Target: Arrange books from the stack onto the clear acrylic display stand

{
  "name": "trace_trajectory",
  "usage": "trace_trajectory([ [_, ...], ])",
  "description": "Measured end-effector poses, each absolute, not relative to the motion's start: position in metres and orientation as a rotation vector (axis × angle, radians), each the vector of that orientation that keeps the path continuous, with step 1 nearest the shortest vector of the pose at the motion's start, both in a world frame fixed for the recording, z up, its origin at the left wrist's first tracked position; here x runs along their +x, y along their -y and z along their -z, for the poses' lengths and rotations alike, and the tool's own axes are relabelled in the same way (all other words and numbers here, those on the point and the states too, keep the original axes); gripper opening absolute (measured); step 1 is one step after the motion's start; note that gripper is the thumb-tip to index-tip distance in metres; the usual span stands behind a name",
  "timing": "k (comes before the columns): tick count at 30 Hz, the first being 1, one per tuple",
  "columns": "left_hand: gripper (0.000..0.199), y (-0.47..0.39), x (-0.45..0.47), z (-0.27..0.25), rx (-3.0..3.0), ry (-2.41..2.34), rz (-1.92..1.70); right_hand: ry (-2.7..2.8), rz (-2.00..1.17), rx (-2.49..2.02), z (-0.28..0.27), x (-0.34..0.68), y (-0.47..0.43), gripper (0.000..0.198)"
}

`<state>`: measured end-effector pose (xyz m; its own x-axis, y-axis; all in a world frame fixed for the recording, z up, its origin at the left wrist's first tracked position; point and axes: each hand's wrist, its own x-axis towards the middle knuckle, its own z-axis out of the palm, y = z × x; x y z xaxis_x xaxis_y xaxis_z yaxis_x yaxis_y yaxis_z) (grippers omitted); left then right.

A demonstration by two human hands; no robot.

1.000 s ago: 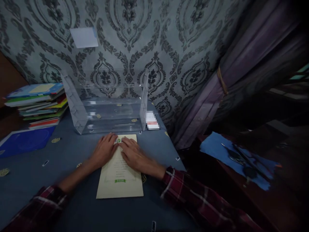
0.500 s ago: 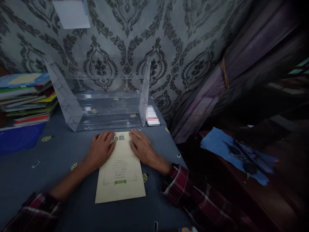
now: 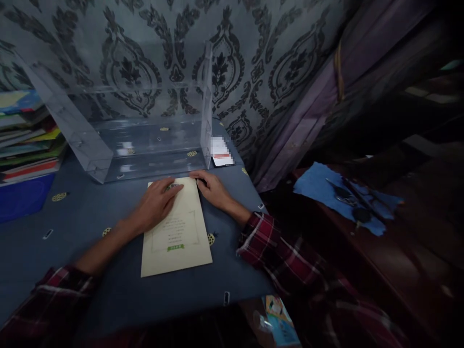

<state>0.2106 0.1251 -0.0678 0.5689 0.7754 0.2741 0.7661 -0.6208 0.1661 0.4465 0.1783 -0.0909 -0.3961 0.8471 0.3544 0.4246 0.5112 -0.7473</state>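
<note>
A cream-coloured booklet or card (image 3: 177, 263) with printed text and a small green banner lies flat on the patterned blue-grey tablecloth. My left hand (image 3: 159, 197) rests palm down on its far left part, fingers stretched out and partly hiding a printed mark. At the far right corner is my right hand (image 3: 212, 189), fingers extended over the edge and thumb slightly apart. Just beyond both hands stands a clear acrylic tiered rack (image 3: 152, 157), its shelves bare.
Stacked books (image 3: 27, 140) and a blue folder (image 3: 27, 198) sit at the left. Beside the rack lies a white card-like item (image 3: 222, 157), partly blurred out. Blue cloth (image 3: 311, 181) with dark tools lies on a lower surface at the right. A colourful packet (image 3: 281, 321) shows below the table edge.
My view has shifted, bringing the rack nearer. My left hand has slid inward across the sheet's top, covering the printed square code. My right hand has moved to the far right corner.
</note>
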Motion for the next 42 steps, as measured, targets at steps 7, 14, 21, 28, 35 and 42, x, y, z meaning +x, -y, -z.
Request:
trace_trajectory([
  [7,0.044,-0.104,0.226,0.062,2.785,-1.102,-0.415,2.042,-0.657,-1.028,0.093,0.444,-0.176,0.038],
  [14,0.046,-0.081,0.231,0.054,2.756,-0.911,-0.358,2.071,-0.620,-1.033,0.090,0.444,-0.176,0.039],
  [21,0.048,-0.059,0.239,0.045,2.694,-0.793,-0.288,2.065,-0.627,-1.023,0.091,0.444,-0.177,0.038],
  [28,0.041,-0.045,0.243,0.036,2.677,-0.662,-0.239,2.078,-0.614,-1.025,0.091,0.445,-0.177,0.038],
  [35,0.037,-0.042,0.245,0.036,2.673,-0.659,-0.236,2.125,-0.555,-1.040,0.090,0.444,-0.174,0.036],
  [42,0.034,-0.055,0.234,0.046,2.687,-0.812,-0.471,2.237,-0.399,-1.016,0.086,0.442,-0.163,0.030],
])
